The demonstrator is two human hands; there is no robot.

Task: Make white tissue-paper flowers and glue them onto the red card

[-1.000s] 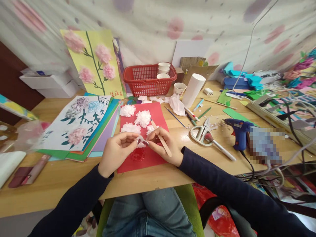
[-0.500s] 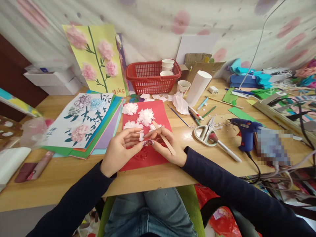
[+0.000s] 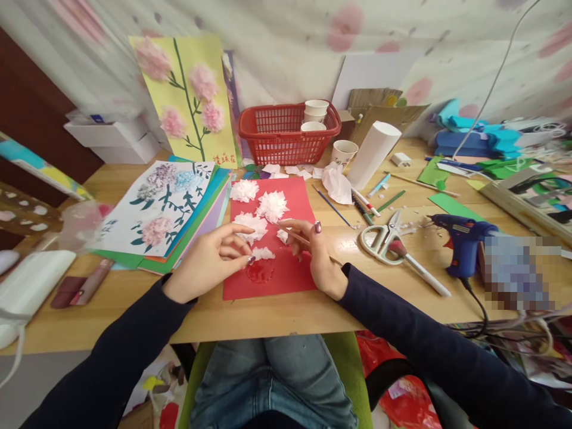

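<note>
Pinching a stick (image 3: 298, 238), the right hand (image 3: 322, 262) hovers over the red sheet (image 3: 295, 193); I cannot tell whether the left hand (image 3: 210, 259), at the near petals (image 3: 263, 254), grips anything. Three farther flowers (image 3: 271, 206) look done; the glossy patch (image 3: 260, 273), petals only along its far edge, seems unfinished.

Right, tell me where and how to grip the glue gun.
Best by the handle of the glue gun, coming from the near side: the handle juts toward the wearer, while the nozzle points left, off that approach. A hold above the cable, which leaves the handle's foot, should be cleanest.
</note>
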